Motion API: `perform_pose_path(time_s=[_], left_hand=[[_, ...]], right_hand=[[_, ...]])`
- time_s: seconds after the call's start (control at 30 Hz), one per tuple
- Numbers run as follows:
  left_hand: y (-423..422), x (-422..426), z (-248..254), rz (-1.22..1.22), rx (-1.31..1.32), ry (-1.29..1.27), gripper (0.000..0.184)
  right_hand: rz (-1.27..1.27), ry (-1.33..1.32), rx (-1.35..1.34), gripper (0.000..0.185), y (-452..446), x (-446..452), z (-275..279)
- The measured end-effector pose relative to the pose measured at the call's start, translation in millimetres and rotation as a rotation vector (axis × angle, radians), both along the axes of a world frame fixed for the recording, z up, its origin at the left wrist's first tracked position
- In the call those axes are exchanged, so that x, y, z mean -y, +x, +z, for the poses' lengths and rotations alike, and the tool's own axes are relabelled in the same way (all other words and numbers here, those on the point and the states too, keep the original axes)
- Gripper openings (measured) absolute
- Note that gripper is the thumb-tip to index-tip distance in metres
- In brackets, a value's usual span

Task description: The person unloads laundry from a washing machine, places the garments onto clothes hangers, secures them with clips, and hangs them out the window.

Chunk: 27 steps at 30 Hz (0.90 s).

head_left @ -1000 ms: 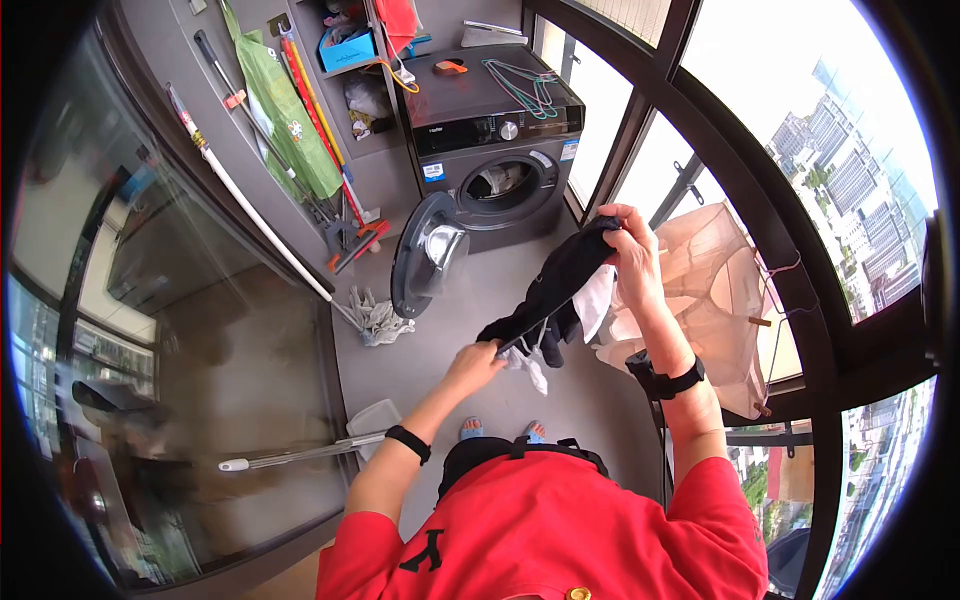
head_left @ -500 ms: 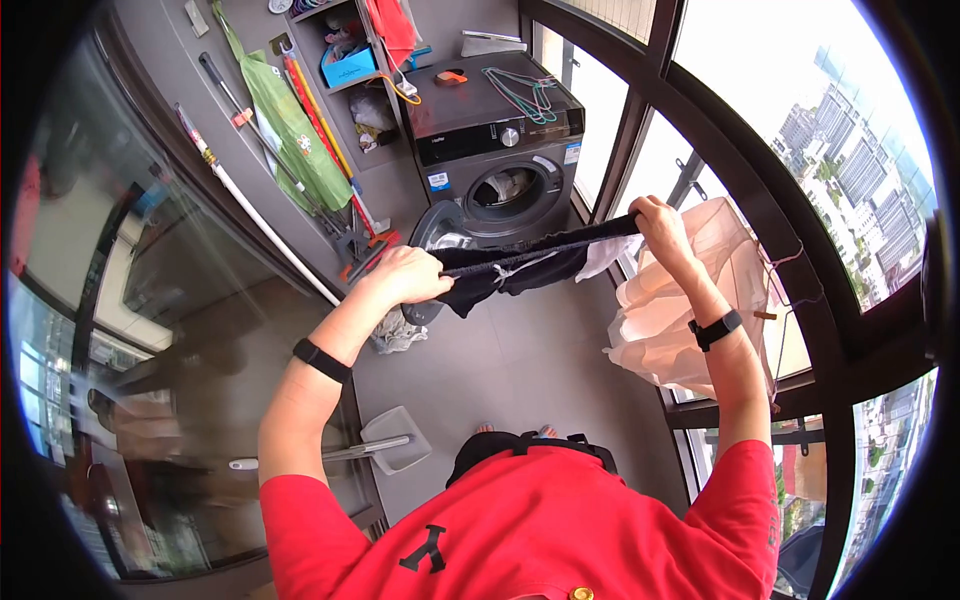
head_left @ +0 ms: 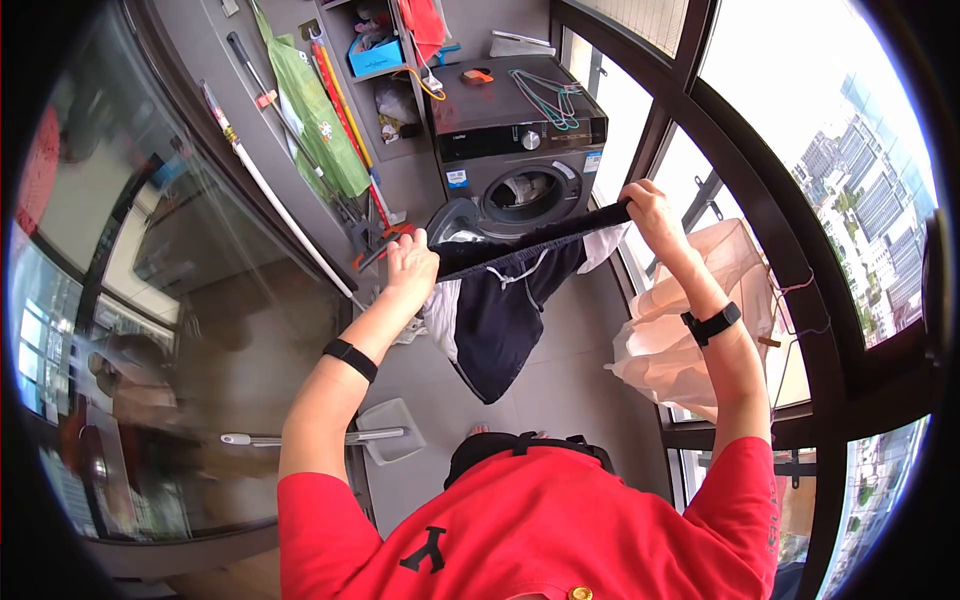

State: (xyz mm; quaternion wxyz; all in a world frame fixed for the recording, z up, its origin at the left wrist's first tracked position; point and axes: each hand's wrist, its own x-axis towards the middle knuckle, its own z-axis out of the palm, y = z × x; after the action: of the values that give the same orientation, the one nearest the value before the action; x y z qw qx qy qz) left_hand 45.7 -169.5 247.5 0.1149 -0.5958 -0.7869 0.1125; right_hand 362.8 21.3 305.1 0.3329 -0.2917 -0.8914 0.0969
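A pair of dark shorts [head_left: 500, 320] with a white drawstring and white side panels hangs stretched between my hands by its elastic waistband. My left hand [head_left: 412, 268] is closed on one end of the waistband. At the other end, higher up, my right hand [head_left: 655, 218] grips it with the fingers curled over. Below the waistband the dark cloth falls to a point above the floor. Behind the shorts stands a washing machine [head_left: 520, 140], its round door swung out to the left and laundry visible in the drum.
Green hangers [head_left: 548, 98] and an orange item [head_left: 477, 76] lie on the washer. A pale cloth [head_left: 665, 350] hangs by the windows at right. Poles and a green apron [head_left: 325, 135] line the left wall, and a dustpan [head_left: 395, 432] sits on the floor [head_left: 580, 380].
The shorts have dropped open, so the dark front and a white side panel now hang below the waistband. My left hand has turned more upright. The view has shifted slightly.
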Motion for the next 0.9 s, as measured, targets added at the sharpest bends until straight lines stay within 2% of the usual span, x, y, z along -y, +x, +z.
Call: perform_pose_path(time_s=[0.03,0.13,0.17,0.3,0.37,0.43,0.53,0.63,0.67,0.77,0.9], left_hand=[[-1.3,0.2,3.7,0.009,0.102,0.044,0.022],[-20.0,-0.2,-15.3,-0.09,0.642,0.221,0.034],[-13.1,-1.4,17.2,0.058,0.891,0.031,0.037],[-13.9,1.9,46.1,-0.05,1.203,0.212,0.038],[-10.0,2.2,79.7,0.125,1.429,0.138,0.035],[-12.6,-1.9,102.2,0.062,1.357,0.119,0.031],[-14.8,-10.1,130.3,0.028,1.44,0.151,0.03],[-3.9,-15.3,162.6,0.065,1.338,0.172,0.03],[-5.6,-17.6,167.8,0.08,1.355,0.165,0.03],[0.8,-18.3,187.5,0.082,1.32,0.173,0.03],[9.8,-15.9,218.3,0.037,1.065,0.204,0.032]], right_hand=[[0.001,0.012,0.012,0.014,2.7,-1.2,-1.2],[0.003,0.003,0.002,0.014,12.6,4.7,3.3],[0.023,-0.006,-0.006,0.014,18.0,0.7,4.8],[0.046,0.008,-0.043,0.014,33.0,-15.4,17.9],[-0.001,-0.024,-0.029,0.014,38.6,-27.2,27.1],[-0.038,-0.011,-0.029,0.015,41.1,-40.6,33.1],[-0.073,0.018,-0.005,0.015,40.2,-58.2,46.3],[-0.09,-0.03,-0.025,0.016,36.0,-61.0,67.5],[-0.1,-0.023,0.006,0.021,35.9,-64.6,72.5],[-0.161,0.058,0.047,0.019,34.9,-66.1,85.6],[-0.073,0.2,-0.095,0.02,45.0,-50.0,115.2]])
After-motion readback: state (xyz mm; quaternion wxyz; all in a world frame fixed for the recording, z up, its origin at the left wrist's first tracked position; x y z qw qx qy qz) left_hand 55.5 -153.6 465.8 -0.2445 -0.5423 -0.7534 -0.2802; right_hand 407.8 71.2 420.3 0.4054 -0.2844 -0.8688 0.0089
